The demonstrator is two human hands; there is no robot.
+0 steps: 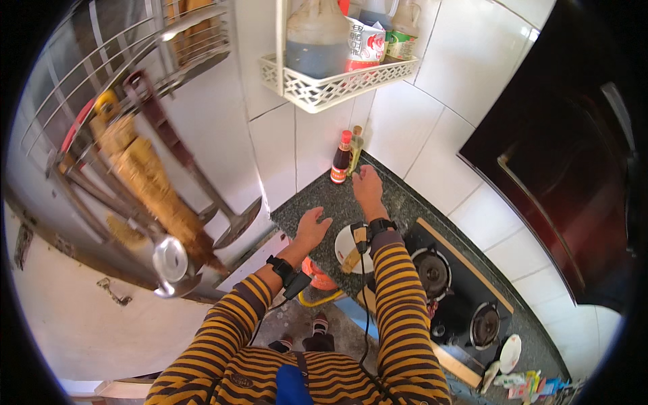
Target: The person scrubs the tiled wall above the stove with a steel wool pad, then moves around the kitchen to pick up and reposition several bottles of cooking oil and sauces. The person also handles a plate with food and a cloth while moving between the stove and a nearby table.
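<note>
My right hand point(368, 186) is stretched over the dark granite counter point(326, 202), close to a sauce bottle with a red cap point(340, 159) and a slimmer bottle of yellowish liquid point(355, 147) in the corner. Its fingers curl a little; the near side of the palm is hidden, so whether it touches a bottle is unclear. Lower and to the left, my left hand point(312, 228) is held above the counter's edge with thumb and fingers apart and nothing in it. A white plate or bowl point(347, 243) lies partly under my right wrist.
A black two-burner gas stove point(450, 324) stands at the right. Ladles point(172, 260) and other utensils hang from a wire rack point(197, 61) at the left. A white wall shelf point(314, 98) holds jugs above the corner. A dark range hood point(547, 192) juts out at the right.
</note>
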